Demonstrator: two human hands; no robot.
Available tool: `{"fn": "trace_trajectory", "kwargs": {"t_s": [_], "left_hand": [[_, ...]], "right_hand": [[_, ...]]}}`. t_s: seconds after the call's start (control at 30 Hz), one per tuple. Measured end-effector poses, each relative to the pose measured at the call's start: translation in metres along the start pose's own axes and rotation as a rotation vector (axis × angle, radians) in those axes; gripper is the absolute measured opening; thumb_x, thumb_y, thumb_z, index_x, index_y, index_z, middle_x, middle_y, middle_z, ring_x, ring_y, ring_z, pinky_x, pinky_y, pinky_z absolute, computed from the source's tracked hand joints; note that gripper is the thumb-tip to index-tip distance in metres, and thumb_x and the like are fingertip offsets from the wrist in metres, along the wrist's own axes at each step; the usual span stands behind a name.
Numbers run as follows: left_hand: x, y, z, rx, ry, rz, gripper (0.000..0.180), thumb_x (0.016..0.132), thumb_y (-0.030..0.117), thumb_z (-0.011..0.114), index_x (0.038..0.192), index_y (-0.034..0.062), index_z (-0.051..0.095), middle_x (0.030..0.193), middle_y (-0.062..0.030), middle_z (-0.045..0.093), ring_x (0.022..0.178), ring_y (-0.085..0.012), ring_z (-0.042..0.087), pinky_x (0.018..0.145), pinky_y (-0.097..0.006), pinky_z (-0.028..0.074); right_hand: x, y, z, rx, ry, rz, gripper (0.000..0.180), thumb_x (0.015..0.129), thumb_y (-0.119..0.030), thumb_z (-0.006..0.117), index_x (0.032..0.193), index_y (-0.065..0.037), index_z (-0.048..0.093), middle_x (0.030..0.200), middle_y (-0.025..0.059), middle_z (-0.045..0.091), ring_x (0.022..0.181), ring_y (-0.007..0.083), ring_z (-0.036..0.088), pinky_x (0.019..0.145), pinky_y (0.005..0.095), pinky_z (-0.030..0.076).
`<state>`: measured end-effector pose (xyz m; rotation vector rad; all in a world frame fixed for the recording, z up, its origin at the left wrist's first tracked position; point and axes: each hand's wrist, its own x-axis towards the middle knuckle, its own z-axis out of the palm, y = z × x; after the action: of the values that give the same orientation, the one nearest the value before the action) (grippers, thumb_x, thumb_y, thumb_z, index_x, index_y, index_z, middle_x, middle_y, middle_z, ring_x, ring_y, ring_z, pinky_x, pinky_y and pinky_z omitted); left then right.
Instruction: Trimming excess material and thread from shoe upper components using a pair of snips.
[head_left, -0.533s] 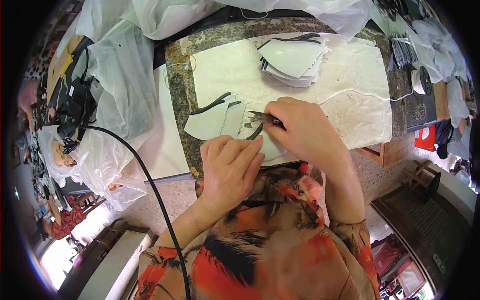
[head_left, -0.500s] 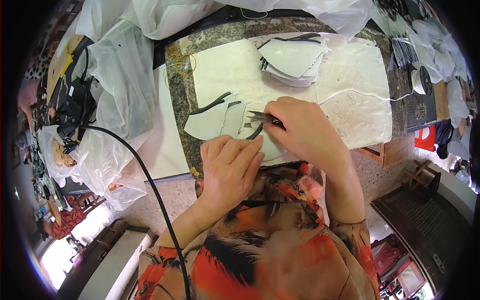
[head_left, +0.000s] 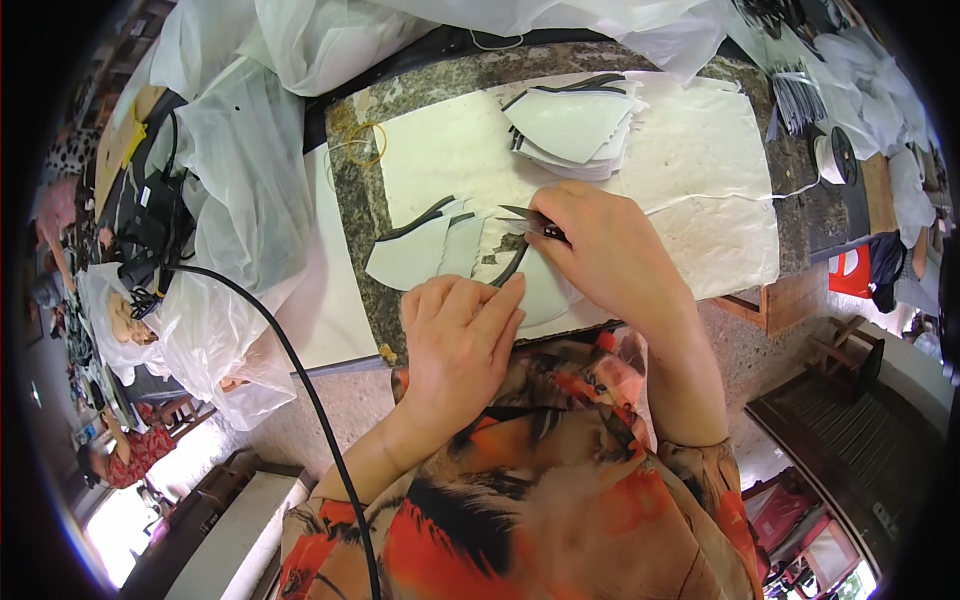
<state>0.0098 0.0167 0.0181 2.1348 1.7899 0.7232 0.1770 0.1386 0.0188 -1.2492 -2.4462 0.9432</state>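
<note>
My right hand point(head_left: 605, 235) is closed around small dark-handled thread snips point(head_left: 525, 215), whose blades point left and stand apart. Below the blades lies a white fabric piece point(head_left: 545, 295) with a black edging strip point(head_left: 511, 268). My left hand point(head_left: 455, 325) holds this piece at its left end, index finger and thumb close together by the strip; the contact under the fingers is partly hidden. Just beyond the left fingers, more white pieces with black edging point(head_left: 410, 252) overlap on the board. A stack of similar pieces point(head_left: 570, 125) sits farther back.
A whitish sheet point(head_left: 700, 220) covers much of the worn board point(head_left: 355, 210). A white cord runs right to a spool point(head_left: 833, 158). A yellow ring point(head_left: 370, 143) lies at the board's left. Plastic bags point(head_left: 245, 170) crowd the left and back. A black cable point(head_left: 310, 385) crosses beside my left arm.
My right hand has shifted slightly up, away from the strip, and the snips' blades have spread apart. My left hand stays on the white piece.
</note>
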Motion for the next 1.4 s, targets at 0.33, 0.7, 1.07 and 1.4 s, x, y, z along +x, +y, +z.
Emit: {"fn": "trace_trajectory", "kwargs": {"t_s": [0.33, 0.7, 1.07, 1.4], "left_hand": [[0.001, 0.003, -0.001, 0.026, -0.06, -0.017, 0.035, 0.083, 0.012, 0.077, 0.118, 0.0099, 0.074, 0.088, -0.0029, 0.06, 0.089, -0.0241, 0.056, 0.084, -0.039, 0.04], [0.003, 0.002, -0.003, 0.016, -0.086, -0.024, 0.037, 0.083, 0.011, 0.077, 0.12, 0.0093, 0.073, 0.087, -0.0036, 0.057, 0.088, -0.0238, 0.056, 0.083, -0.039, 0.04], [0.01, 0.004, -0.006, 0.022, -0.204, -0.073, 0.044, 0.085, 0.014, 0.072, 0.129, 0.0105, 0.068, 0.089, -0.0069, 0.051, 0.088, -0.0259, 0.053, 0.082, -0.04, 0.039], [0.009, 0.003, -0.004, -0.006, -0.181, -0.075, 0.045, 0.085, 0.013, 0.072, 0.129, 0.01, 0.068, 0.087, -0.0074, 0.05, 0.087, -0.0259, 0.052, 0.08, -0.04, 0.039]], "right_hand": [[0.0, 0.011, 0.002, 0.024, 0.048, 0.002, 0.025, 0.092, -0.026, 0.067, 0.099, -0.001, 0.065, 0.094, 0.0169, 0.066, 0.091, 0.0386, 0.063, 0.08, 0.0464, 0.05], [0.003, 0.009, 0.003, 0.053, 0.025, 0.051, 0.026, 0.092, -0.027, 0.068, 0.1, -0.002, 0.065, 0.093, 0.0176, 0.066, 0.09, 0.0393, 0.064, 0.079, 0.0468, 0.05], [0.002, 0.014, 0.004, 0.104, 0.079, 0.127, 0.026, 0.089, -0.026, 0.069, 0.095, -0.001, 0.067, 0.09, 0.0216, 0.067, 0.087, 0.042, 0.064, 0.078, 0.0477, 0.05], [-0.001, 0.013, 0.001, 0.109, 0.044, 0.194, 0.023, 0.091, -0.024, 0.065, 0.094, -0.001, 0.067, 0.091, 0.0218, 0.068, 0.089, 0.0427, 0.066, 0.08, 0.0509, 0.052]]}}
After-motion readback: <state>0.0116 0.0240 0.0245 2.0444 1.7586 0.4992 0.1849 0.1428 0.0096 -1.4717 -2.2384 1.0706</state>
